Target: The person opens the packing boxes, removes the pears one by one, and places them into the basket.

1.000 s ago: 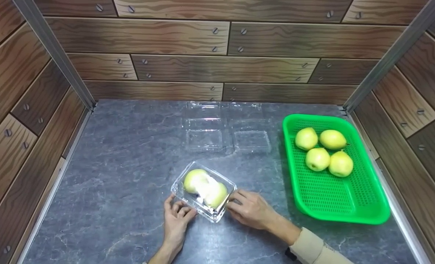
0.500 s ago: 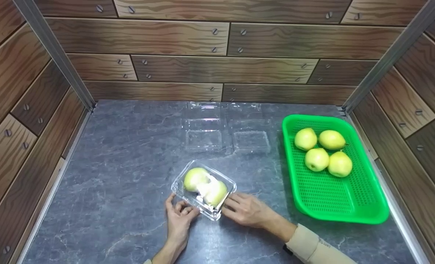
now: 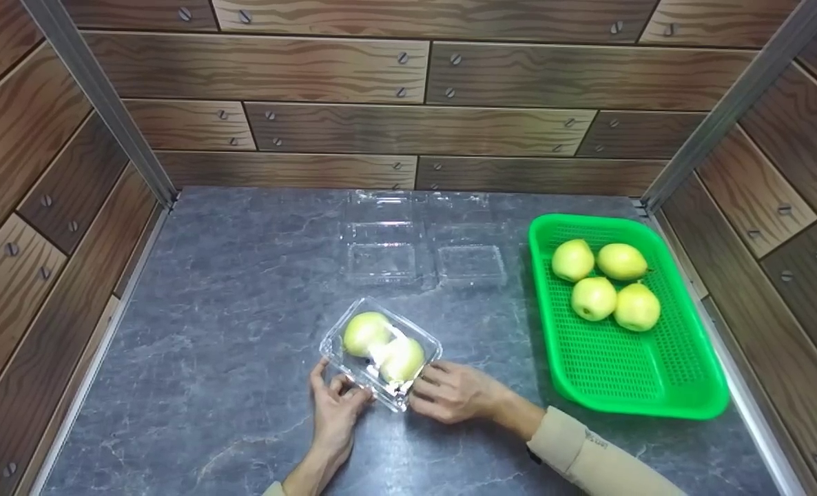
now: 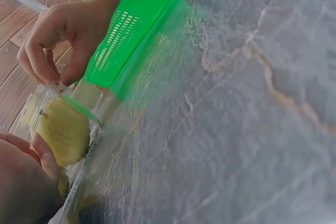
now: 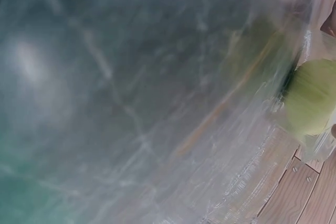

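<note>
A clear plastic clamshell container (image 3: 403,324) with two yellow-green pears (image 3: 366,334) inside sits at an angle on the table, its lid over the fruit. My left hand (image 3: 333,413) holds its near left side, thumb and fingertips at the rim. At the near right corner, my right hand (image 3: 458,393) pinches the edge, fingers curled. The left wrist view shows the right hand (image 4: 65,35) with thumb and finger meeting on the rim, above a pear (image 4: 63,135). In the right wrist view, one pear (image 5: 312,98) shows through the plastic at the right edge.
To the right stands a green plastic basket (image 3: 643,406) with several pears (image 3: 594,300) toward its far end. Behind the held container lie two open, see-through clamshells (image 3: 381,262) side by side. Wood-patterned walls (image 3: 339,127) enclose the grey marbled table (image 3: 209,331) on three sides.
My right hand has slid a little left and nearer along the container's right edge to its near corner. My left hand stays at the near left side, and the container has barely shifted.
</note>
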Available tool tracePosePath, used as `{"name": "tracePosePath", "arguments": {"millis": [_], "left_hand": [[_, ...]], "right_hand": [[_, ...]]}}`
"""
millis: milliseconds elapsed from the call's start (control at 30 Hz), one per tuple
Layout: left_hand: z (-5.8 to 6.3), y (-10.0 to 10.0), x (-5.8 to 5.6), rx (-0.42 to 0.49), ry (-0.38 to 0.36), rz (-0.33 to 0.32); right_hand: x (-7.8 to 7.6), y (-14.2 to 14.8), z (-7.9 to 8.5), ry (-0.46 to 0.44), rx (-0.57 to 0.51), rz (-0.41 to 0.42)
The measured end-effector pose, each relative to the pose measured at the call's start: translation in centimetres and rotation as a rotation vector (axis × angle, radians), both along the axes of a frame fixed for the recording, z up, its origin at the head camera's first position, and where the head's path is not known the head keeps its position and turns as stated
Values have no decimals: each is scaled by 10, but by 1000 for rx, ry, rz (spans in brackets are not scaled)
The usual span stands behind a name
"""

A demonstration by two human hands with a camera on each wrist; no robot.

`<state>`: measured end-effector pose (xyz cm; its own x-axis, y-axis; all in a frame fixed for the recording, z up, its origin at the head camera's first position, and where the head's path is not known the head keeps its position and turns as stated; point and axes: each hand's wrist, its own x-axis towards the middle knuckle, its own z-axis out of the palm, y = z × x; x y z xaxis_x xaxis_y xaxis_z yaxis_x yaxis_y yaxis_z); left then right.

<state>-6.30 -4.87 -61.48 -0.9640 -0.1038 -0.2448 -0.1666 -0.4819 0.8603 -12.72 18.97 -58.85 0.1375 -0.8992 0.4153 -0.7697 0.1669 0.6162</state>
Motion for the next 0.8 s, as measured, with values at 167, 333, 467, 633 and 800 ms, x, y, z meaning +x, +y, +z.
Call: {"name": "tracePosePath", "arguments": {"millis": [167,333,467,633,800], "left_hand": [[0,-1,-2,8,-5,-7],[0,-2,-4,13,-2,-5],[0,-3,-4,13,-4,-8],[1,-3,-5,4,-16,-3],[1,-3,-6,-3,-20,3]], "right_hand": [[-4,-3,-2,37,-29,20],[-6,-4,-3,62,-33,26],[-6,-5,-4,73,-34,29],[-7,-6,-4,90,-33,49],[-8,-7,-4,85,-40,76]]}}
